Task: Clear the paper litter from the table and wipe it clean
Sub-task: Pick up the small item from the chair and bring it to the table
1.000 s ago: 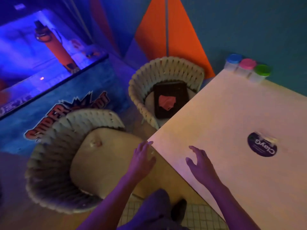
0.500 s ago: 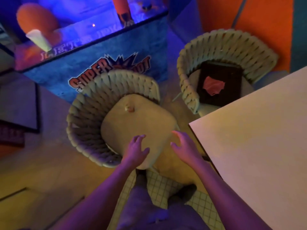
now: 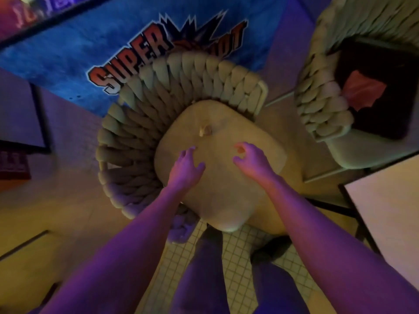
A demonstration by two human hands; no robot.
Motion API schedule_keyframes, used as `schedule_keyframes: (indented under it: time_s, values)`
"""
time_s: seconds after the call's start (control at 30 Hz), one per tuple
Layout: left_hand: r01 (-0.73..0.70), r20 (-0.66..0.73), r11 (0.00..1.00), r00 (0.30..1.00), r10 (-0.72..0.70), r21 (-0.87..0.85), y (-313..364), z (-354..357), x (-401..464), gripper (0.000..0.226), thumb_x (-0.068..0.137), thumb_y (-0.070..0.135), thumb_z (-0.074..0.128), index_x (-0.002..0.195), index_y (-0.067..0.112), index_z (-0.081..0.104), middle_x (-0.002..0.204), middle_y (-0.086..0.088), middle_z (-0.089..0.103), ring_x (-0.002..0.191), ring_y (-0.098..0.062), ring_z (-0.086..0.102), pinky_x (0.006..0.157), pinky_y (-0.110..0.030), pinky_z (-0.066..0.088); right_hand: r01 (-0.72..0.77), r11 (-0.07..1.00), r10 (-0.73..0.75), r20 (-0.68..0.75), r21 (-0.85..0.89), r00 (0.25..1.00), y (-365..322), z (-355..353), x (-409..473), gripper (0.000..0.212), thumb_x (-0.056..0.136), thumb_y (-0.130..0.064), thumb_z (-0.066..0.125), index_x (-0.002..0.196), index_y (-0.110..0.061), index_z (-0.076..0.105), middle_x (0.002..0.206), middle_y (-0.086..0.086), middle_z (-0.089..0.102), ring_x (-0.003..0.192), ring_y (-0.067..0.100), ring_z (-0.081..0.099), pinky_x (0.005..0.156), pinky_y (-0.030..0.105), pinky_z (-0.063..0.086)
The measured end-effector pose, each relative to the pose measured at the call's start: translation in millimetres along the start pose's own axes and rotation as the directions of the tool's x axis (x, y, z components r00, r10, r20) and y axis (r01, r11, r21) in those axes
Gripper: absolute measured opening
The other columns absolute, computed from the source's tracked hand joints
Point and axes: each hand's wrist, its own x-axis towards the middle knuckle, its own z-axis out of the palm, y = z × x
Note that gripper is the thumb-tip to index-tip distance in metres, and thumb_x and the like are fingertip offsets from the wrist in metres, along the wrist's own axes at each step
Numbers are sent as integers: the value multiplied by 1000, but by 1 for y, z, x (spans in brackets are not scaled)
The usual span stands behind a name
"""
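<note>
We are holding both hands over the seat of the woven chair, left hand spread, right hand loosely curled, both gripping nothing. A small paper scrap is lying near the seat's back edge, beyond our fingers. The surface is showing only its corner at right.

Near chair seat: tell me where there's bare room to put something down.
The near chair's seat cushion is bare along its front, nearest the person, below both wrists. Its back is crowded: a small scrap lies near the woven backrest, with the left hand and right hand just in front. The far chair holds a dark pad.
</note>
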Motion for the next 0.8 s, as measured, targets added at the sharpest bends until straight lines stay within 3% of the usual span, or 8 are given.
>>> schedule_keyframes:
  time_s: [0.17, 0.33, 0.43, 0.67, 0.8]
  values:
    - [-4, -19, 999, 1000, 4, -41, -7, 7, 83, 59, 96, 35, 58, 149, 16, 39, 142, -18, 50, 128, -37, 52, 102, -44, 44, -20, 998, 19, -26, -56, 999, -14, 39, 86, 45, 87, -24, 65, 132, -23, 59, 130, 2, 60, 117, 22, 59, 94, 30, 47]
    - [-60, -69, 984, 996, 49, -166, -7, 34, 140, 53, 94, 38, 57, 142, 17, 47, 138, -12, 57, 119, -36, 59, 101, -43, 48, 13, 989, -10, 21, -147, 1000, -11, 77, 149, 54, 87, -27, 66, 139, -26, 51, 140, 2, 49, 123, 26, 55, 98, 35, 48]
    - [-101, -95, 977, 992, 84, -187, -11, 54, 164, 46, 97, 31, 59, 137, 10, 52, 133, -13, 62, 118, -35, 59, 98, -36, 44, 42, 987, -35, 49, -154, 998, -5, 97, 174, 57, 88, -26, 67, 142, -26, 48, 140, 4, 46, 122, 29, 56, 94, 35, 47]
    - [-109, -186, 970, 980, 69, -216, -18, 69, 178, 35, 97, 33, 58, 127, 16, 64, 119, -10, 71, 108, -31, 68, 85, -33, 51, 81, 987, -79, 17, -141, 997, -5, 119, 190, 37, 90, -28, 65, 127, -27, 61, 123, 6, 55, 114, 29, 59, 86, 36, 48]
    - [-161, -197, 956, 974, 113, -247, -10, 59, 154, 46, 91, 52, 50, 124, 25, 66, 110, -3, 76, 95, -26, 73, 79, -39, 59, 22, 993, -25, -26, -113, 999, -4, 111, 167, 28, 95, -32, 57, 122, -29, 65, 121, 5, 57, 111, 30, 61, 84, 36, 49]
